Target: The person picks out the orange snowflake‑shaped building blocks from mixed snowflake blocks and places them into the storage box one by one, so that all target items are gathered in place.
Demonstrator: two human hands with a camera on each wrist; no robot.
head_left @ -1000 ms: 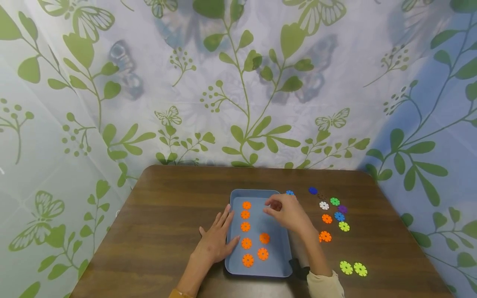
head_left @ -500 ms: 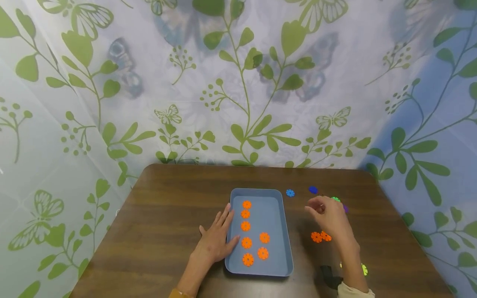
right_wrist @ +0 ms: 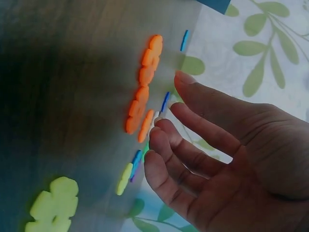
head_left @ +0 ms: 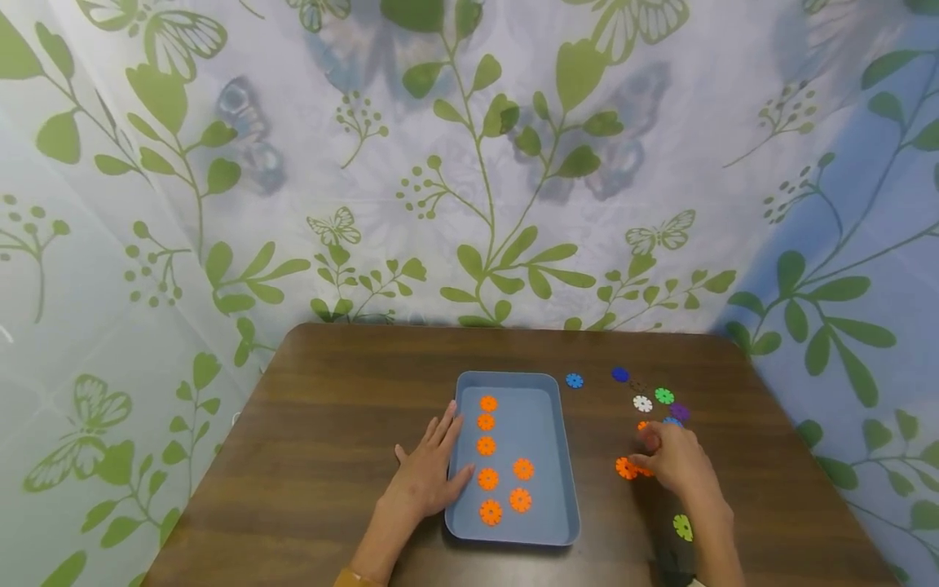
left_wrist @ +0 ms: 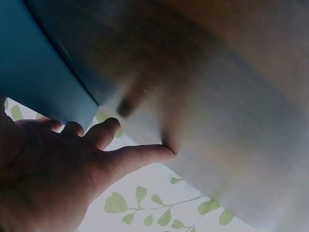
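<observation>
A blue-grey tray [head_left: 543, 424] lies on the table, holding a column of several orange flower-shaped discs [head_left: 487, 446] and two more orange discs [head_left: 521, 500] to their right. My left hand [head_left: 421, 477] rests with extended fingers along the tray's left rim; the left wrist view shows the hand [left_wrist: 58, 164] by the tray wall [left_wrist: 34, 67]. Right of the tray, my right hand [head_left: 682, 465] hovers over two neighbouring orange discs [head_left: 626, 468], partly covering them. In the right wrist view its fingers are loosely bent, thumb apart, with nothing between them, beside the orange discs [right_wrist: 137, 108].
Beyond my right hand lie loose discs: white [head_left: 642, 403], green [head_left: 663, 395], purple [head_left: 679, 412], dark blue [head_left: 620, 374] and brown [head_left: 638, 386]. A light blue disc [head_left: 575, 381] sits near the tray's far right corner. Nearer is a yellow-green disc [head_left: 683, 527]. A patterned curtain [head_left: 477, 163] hangs behind the table.
My right hand has moved from above the tray rightward, then down to the loose orange discs. The left hand and the discs in the tray stay put.
</observation>
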